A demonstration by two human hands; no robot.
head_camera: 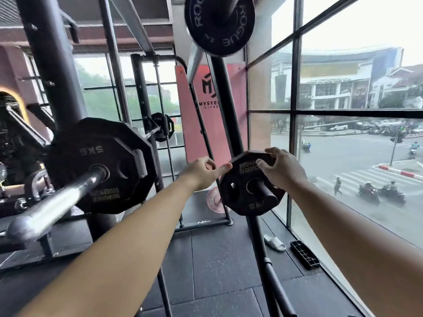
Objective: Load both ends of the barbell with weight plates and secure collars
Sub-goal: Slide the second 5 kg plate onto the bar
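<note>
At centre right of the frame, a 5 kg plate (248, 183) on its storage peg (266, 193) is gripped at the upper rim by the right hand (282, 171); the left hand (202, 173), loosely curled, touches its edge with the thumb. A one-sided pull could bind it on the peg; a slip could drop it.

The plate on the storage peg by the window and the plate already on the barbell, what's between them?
In the head view, the left hand reaches in between the 5 kg plate on the peg and the loaded plate; behind it stand black rack posts.

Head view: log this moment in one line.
black twelve-sided 5 kg plate on storage peg | right hand gripping rim | left hand touching edge
</note>
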